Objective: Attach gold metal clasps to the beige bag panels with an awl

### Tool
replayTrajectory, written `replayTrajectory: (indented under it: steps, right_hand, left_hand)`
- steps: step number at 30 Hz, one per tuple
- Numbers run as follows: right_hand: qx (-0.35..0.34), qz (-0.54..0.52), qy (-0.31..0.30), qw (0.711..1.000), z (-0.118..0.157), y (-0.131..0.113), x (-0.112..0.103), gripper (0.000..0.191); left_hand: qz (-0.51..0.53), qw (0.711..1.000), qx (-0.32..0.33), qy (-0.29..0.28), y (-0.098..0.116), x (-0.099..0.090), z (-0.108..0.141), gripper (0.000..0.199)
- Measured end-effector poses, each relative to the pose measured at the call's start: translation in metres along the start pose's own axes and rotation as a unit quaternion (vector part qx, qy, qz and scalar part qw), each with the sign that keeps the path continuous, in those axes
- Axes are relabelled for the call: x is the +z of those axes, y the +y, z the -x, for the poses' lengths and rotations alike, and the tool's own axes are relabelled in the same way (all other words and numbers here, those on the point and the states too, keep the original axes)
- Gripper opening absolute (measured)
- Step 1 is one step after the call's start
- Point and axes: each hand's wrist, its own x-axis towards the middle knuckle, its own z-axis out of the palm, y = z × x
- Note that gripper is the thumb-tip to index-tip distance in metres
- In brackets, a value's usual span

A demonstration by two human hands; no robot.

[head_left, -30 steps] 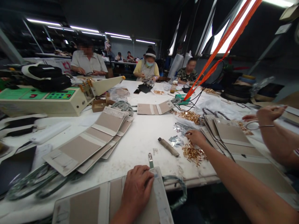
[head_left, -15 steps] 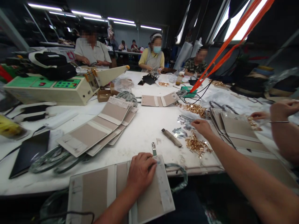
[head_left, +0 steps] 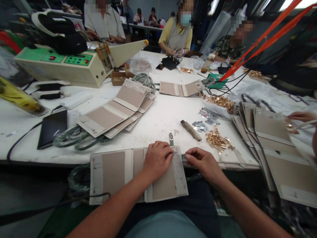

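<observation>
A beige folding panel (head_left: 114, 172) with pale strips lies at the table's near edge, a green wrapped handle (head_left: 78, 178) at its left end. My left hand (head_left: 158, 158) rests on its right part, fingers bent together near a strap end with a metal clasp (head_left: 171, 137); whatever its fingertips press is too small to tell. Just off the panel's right edge is my right hand (head_left: 204, 162), its thumb and fingers pinched at the green handle there; what lies between the fingertips is hidden. Gold metal pieces (head_left: 216, 138) and flat silver pieces (head_left: 200, 126) lie beyond my right hand.
Stacked beige panels lie at the left (head_left: 104, 117) and at the right (head_left: 272, 132). A wrapped tool (head_left: 190, 130) lies in the middle. A green and cream machine (head_left: 59, 66) stands at the back left. People sit across the table; another person's hand (head_left: 302, 116) is at the right.
My right hand has moved from the silver pieces back to the panel's right edge. My left hand stays on the panel. The head view has tilted downward.
</observation>
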Motion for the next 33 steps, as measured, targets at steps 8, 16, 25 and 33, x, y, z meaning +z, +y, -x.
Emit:
replayTrajectory:
  steps: [8,16,25,33]
  right_hand:
    - [0.071,0.003,-0.029,0.997,0.033,0.024,0.047,0.031]
    - [0.028,0.086,0.004,0.996,0.029,0.029,0.049,0.027]
    - [-0.015,0.169,0.035,0.985,0.032,0.032,0.053,0.022]
    - [-0.012,0.214,0.030,0.976,0.031,0.035,0.050,0.019]
  left_hand:
    - [0.000,1.000,-0.005,-0.001,0.002,-0.001,0.000,0.006]
    - [0.012,1.000,-0.002,0.007,0.000,0.000,0.002,0.006]
    - [0.013,1.000,-0.004,0.005,0.001,-0.001,0.002,0.007]
    - [0.013,1.000,-0.001,0.001,0.001,-0.003,0.002,0.006]
